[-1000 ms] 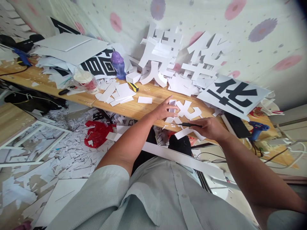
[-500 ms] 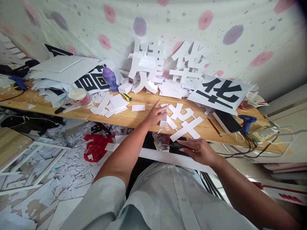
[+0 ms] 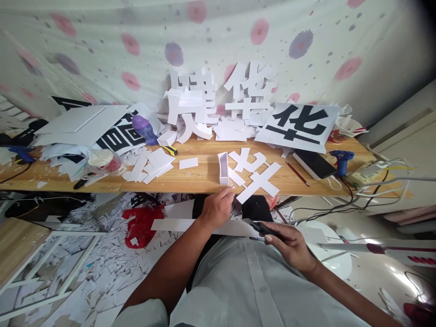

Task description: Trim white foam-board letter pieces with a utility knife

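Note:
My right hand [image 3: 288,243] is closed around a black utility knife [image 3: 267,229], its blade pointing left over a long white strip [image 3: 190,225]. This strip lies across in front of my lap. My left hand [image 3: 218,209] is at the table's front edge, fingers pressed together; what they hold, if anything, is hidden. Just beyond it stands a small white open-topped box piece [image 3: 223,168] with raised side walls. Right of the box lie white cut-out character pieces [image 3: 260,181], one reaching past the table edge. A small white rectangle [image 3: 188,162] lies to the left.
Behind stand white cut-out characters [image 3: 250,102] and a printed character sheet [image 3: 296,127]. A purple bottle [image 3: 145,129], a yellow cutter [image 3: 170,150], a pencil [image 3: 297,173] and a blue glue gun [image 3: 342,161] are on the wooden table. Paper scraps [image 3: 91,245] cover the floor at left.
My left hand has left the box piece and drawn back to the table edge, its fingers closing. My right hand with the knife has come lower, nearer my lap. The view has shifted.

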The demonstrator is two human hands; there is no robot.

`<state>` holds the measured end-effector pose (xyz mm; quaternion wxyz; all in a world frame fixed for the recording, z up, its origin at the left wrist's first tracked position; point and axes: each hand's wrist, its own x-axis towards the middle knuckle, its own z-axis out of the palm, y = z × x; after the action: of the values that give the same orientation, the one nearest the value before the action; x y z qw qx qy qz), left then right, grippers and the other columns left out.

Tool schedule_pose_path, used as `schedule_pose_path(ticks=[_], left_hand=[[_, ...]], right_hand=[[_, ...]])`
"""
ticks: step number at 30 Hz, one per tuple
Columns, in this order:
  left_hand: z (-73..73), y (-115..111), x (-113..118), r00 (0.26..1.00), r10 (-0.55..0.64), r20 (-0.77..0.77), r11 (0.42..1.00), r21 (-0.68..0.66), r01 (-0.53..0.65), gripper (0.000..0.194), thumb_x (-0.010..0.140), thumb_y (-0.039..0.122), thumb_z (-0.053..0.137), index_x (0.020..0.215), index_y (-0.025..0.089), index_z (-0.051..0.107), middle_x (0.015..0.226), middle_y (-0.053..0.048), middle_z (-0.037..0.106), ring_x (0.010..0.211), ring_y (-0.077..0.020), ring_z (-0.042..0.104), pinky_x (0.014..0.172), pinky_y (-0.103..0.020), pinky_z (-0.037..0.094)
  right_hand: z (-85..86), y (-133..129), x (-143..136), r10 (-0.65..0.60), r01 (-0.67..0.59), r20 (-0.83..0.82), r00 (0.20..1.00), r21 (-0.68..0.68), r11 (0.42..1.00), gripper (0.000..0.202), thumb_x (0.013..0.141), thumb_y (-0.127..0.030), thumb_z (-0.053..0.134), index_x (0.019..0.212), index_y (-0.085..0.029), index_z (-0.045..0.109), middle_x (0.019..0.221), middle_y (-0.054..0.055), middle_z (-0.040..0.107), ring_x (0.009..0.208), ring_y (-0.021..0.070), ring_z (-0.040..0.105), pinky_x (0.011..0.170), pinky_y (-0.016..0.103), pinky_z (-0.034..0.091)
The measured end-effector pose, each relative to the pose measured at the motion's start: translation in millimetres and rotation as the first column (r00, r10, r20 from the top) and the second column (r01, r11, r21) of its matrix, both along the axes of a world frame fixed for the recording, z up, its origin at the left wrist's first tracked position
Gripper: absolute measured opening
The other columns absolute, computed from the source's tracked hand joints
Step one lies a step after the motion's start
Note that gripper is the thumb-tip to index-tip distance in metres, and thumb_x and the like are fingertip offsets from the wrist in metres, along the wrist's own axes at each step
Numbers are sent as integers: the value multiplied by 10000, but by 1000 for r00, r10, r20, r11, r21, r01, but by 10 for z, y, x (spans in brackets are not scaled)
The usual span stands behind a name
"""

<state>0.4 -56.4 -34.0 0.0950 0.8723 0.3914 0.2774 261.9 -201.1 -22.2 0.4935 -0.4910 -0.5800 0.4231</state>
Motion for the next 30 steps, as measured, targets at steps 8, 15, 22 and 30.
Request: schedule_pose_path(ticks=[8, 15, 22, 30], left_hand=[[118, 163, 245, 941, 29, -336, 994, -90, -63, 635, 963, 114, 553, 1593, 190, 567, 1728, -176, 491, 1171, -356, 783, 901, -474, 680], [69, -61, 38, 986, 116, -117, 993, 33, -112, 320, 1098, 256, 504, 1296, 261, 754, 1320, -117, 804, 1142, -276, 799, 968, -403, 675], [90, 5, -3, 988, 115, -103, 993, 29, -112, 319, 1098, 257, 521, 1323, 281, 746, 1473, -79, 743, 1219, -259, 779, 1023, -392, 662], [94, -78, -35, 967, 216, -132, 976, 52, -211, 282, 1105, 304, 526, 1020, 242, 788, 1045, -91, 819, 926, -241, 791, 860, -377, 654]], right_hand=[[52, 68, -96, 55, -55, 9, 998, 57, 997, 319, 955, -365, 846, 1272, -332, 867, 987, 57, 878, 826, 254, 843, 875, 378, 701], [57, 27, -26, 27, -27, -2, 1000, 28, 999, 307, 949, -403, 849, 1243, -321, 881, 1008, 77, 878, 830, 273, 842, 850, 381, 706], [70, 61, -62, 79, -79, -22, 997, -26, 997, 320, 968, -445, 824, 1253, -313, 879, 922, 67, 867, 776, 256, 823, 814, 368, 700], [47, 56, -61, 56, -58, -54, 997, -45, 997, 319, 957, -453, 833, 1235, -307, 886, 897, 61, 861, 711, 235, 798, 758, 347, 694]])
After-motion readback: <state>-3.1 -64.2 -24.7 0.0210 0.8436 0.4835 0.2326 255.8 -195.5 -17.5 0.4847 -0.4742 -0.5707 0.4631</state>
